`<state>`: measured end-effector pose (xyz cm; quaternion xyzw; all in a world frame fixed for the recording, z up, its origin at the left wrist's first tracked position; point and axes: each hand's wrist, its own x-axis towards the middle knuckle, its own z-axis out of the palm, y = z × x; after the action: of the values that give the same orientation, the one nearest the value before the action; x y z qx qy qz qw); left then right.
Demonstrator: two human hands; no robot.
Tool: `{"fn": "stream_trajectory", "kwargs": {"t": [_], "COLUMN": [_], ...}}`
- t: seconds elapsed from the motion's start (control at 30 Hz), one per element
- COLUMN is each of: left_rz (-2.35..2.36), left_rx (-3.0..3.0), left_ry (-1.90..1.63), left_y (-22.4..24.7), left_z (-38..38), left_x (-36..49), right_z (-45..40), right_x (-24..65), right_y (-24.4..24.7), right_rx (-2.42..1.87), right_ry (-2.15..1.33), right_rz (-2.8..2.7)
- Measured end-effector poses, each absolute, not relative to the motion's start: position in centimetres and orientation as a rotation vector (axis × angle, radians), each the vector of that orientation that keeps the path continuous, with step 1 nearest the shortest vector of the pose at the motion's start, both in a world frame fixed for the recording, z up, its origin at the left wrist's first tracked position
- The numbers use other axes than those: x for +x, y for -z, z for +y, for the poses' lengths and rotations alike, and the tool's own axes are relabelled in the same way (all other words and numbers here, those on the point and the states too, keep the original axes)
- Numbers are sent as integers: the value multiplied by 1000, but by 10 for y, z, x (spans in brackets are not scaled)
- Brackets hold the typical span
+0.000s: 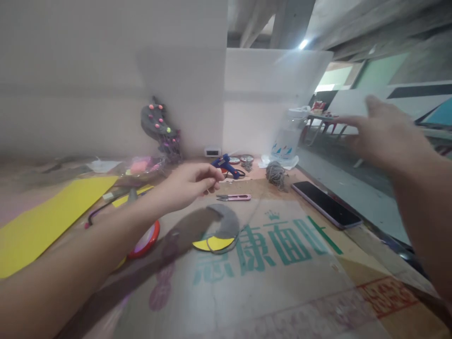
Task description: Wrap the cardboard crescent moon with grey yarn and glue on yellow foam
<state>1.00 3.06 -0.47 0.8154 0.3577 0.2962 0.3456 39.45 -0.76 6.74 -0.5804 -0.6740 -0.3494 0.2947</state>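
My left hand point(192, 186) hovers over the middle of the table, fingers curled in and thumb against them. Whatever may be between the fingertips is hidden. Below it lies a crescent moon shape point(229, 221), mostly wrapped in grey yarn, its lower tip bare yellow. A loose strand of yarn trails from it toward the grey yarn ball point(275, 174). Pink-handled thread snips point(235, 197) rest just beyond the crescent. Raised at the right, my right hand point(384, 129) is blurred, with one finger stretched out and another apart from it; nothing shows in it.
At left are yellow sheets point(52, 216) and red-rimmed scissors or tape point(155, 240), partly behind my arm. A blue glue gun point(226, 164), small clock point(212, 152) and plastic jug point(286, 134) stand behind. A phone point(325, 203) lies right. A decorated grey crescent point(157, 123) leans on the wall.
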Motion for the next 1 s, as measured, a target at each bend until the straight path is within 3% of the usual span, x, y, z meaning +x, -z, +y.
{"fn": "stream_trajectory", "kwargs": {"t": [0.17,0.3,0.53,1.0], "left_rz": [1107,1147,1046,1048], "left_rx": [2347,2430,2533,2248], "left_ry": [-457,-268,-141,-152], "left_y": [10,24,42,50], "left_z": [19,8,-6,-9], "left_x": [7,-1,-7,2], "right_z": [-23,-29,-17,-8], "right_x": [371,301,254,249], "right_y": [-75,-39,27,72], "right_rx": [-1525,-1171,-1132,-1234], "right_ry": [699,613,261,-296], "right_rz": [-1803,-2146,-2594,-2219]}}
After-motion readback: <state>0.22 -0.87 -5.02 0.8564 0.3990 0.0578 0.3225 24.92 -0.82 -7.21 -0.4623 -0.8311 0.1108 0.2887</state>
